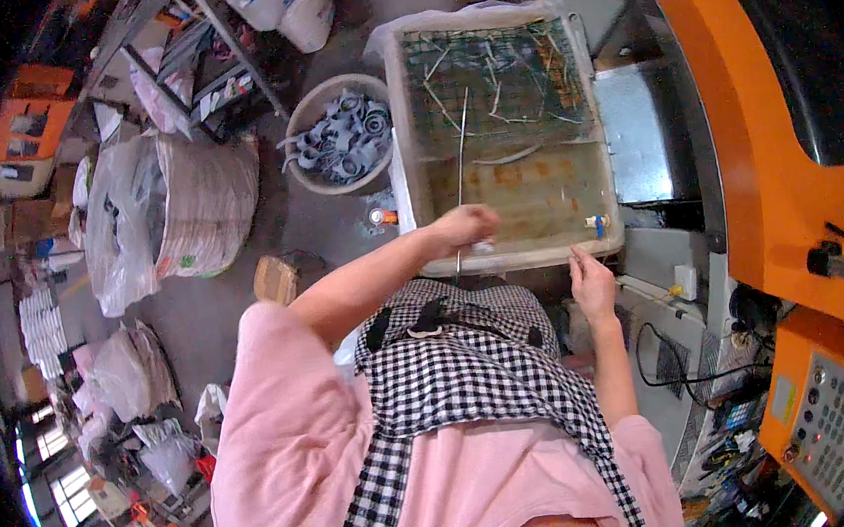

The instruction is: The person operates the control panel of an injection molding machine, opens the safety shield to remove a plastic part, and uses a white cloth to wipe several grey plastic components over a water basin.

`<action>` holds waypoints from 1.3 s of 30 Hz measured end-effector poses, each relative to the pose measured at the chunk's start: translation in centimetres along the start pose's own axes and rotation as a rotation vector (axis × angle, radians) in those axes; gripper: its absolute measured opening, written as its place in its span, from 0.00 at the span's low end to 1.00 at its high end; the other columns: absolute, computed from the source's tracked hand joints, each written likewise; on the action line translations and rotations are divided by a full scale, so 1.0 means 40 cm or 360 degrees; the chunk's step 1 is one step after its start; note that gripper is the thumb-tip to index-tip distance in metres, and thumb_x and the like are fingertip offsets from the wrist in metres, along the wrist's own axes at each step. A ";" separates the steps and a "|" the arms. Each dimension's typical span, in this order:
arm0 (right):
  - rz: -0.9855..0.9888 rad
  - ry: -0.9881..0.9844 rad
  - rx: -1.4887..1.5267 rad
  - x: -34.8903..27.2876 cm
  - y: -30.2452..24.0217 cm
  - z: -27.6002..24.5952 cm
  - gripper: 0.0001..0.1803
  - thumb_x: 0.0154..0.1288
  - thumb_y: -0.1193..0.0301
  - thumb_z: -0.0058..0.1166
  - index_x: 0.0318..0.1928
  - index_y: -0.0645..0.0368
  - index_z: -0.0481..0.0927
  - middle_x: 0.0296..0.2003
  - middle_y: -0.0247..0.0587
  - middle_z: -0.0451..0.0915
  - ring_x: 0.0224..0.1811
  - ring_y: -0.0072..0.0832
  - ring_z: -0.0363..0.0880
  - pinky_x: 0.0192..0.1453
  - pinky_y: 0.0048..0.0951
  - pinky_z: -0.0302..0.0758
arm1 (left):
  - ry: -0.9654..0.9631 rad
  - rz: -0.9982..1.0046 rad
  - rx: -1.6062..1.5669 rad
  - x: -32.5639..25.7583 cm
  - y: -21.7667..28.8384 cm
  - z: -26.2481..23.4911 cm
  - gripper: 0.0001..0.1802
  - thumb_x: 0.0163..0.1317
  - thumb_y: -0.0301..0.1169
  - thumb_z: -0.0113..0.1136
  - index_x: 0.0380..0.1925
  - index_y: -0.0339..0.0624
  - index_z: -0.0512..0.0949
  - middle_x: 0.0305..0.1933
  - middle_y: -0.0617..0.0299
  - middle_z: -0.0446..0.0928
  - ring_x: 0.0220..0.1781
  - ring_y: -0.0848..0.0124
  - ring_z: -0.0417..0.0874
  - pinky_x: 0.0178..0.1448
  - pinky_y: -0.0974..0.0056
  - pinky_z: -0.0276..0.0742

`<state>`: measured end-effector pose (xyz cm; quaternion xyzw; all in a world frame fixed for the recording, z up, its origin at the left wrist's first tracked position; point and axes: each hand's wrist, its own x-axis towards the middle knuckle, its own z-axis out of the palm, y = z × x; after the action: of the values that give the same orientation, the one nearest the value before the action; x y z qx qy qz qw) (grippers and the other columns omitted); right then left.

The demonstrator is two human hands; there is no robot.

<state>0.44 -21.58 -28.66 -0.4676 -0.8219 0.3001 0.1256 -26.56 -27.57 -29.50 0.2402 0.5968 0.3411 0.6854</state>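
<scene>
Thin metal rod (pixel 463 144) slants over the rectangular tub (pixel 515 258); its far end lies over the green netting (pixel 524 49), its near end by the apron, just past the tub's near rim; left hand (pixel 464 230) has its fingers curled round the rod above the near part of the tub, hand slightly blurred; right hand (pixel 592 284) at the tub's near right corner, fingers narrow and pointing to the rim; cannot tell whether they touch it or grip anything.

Inside the tub: murky yellowish-brown liquid, rusty patches showing nearer the person; netting across the far half, thin pale sticks (pixel 497 96) lying among it; one long pale strip (pixel 509 157) crosswise near the middle; small blue-and-white fitting (pixel 597 223) at the right wall, close to the right hand.

Left of the tub, a round bucket (pixel 299 169) filled with grey curled pieces (pixel 346 135); small orange-and-white object (pixel 383 217) on the floor between bucket and left forearm; farther left a large whitish sack (pixel 211 202) with clear plastic beside it; brown carton (pixel 275 279) near the left elbow.

Right side: orange machine (pixel 770 223), button panel (pixel 838 428) below; person wears a black-and-white checked apron (pixel 472 380) over pink.
</scene>
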 end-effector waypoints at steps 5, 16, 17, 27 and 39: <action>-0.0211 -0.0274 0.0041 0.052 -0.071 0.094 0.13 0.60 0.69 0.49 0.42 0.64 0.76 0.38 0.51 0.78 0.39 0.45 0.77 0.43 0.37 0.73 | 0.0271 0.0043 -0.0972 -0.249 -0.113 -0.222 0.14 0.63 0.28 0.46 0.47 0.34 0.70 0.46 0.56 0.75 0.44 0.69 0.77 0.42 0.68 0.74; -0.0088 -0.0558 0.1218 0.203 -0.612 0.283 0.22 0.58 0.73 0.53 0.54 0.60 0.70 0.34 0.40 0.78 0.31 0.23 0.76 0.35 0.23 0.74 | -0.0038 0.0821 -0.1761 -0.408 -0.058 -0.449 0.31 0.65 0.48 0.38 0.57 0.31 0.61 0.59 0.40 0.62 0.59 0.49 0.66 0.64 0.50 0.60; -0.0315 -0.0458 0.1093 0.205 -0.640 0.325 0.26 0.55 0.71 0.57 0.55 0.59 0.69 0.34 0.40 0.75 0.30 0.23 0.75 0.32 0.22 0.75 | -0.0072 0.0805 -0.1770 -0.414 -0.070 -0.472 0.31 0.65 0.48 0.38 0.57 0.31 0.60 0.59 0.40 0.62 0.60 0.49 0.66 0.65 0.50 0.59; -0.0755 -0.0491 0.0658 0.169 -0.986 0.581 0.29 0.47 0.73 0.62 0.53 0.56 0.71 0.40 0.40 0.72 0.32 0.26 0.74 0.30 0.23 0.74 | -0.0279 0.0608 -0.2081 -0.555 -0.158 -0.755 0.43 0.60 0.62 0.31 0.61 0.34 0.55 0.61 0.40 0.59 0.63 0.52 0.62 0.65 0.51 0.57; -0.0075 -0.0910 0.1271 0.240 -1.127 0.674 0.07 0.63 0.74 0.46 0.35 0.65 0.75 0.32 0.34 0.75 0.31 0.19 0.74 0.26 0.22 0.70 | -0.0248 0.0904 -0.2255 -0.694 -0.101 -0.843 0.47 0.57 0.66 0.27 0.63 0.37 0.53 0.62 0.40 0.56 0.64 0.51 0.59 0.68 0.47 0.49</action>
<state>-49.06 -40.85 -23.10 -0.2631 -0.6544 0.7053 0.0712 -60.47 -53.78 -20.13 -0.0891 0.1008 0.7872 0.6018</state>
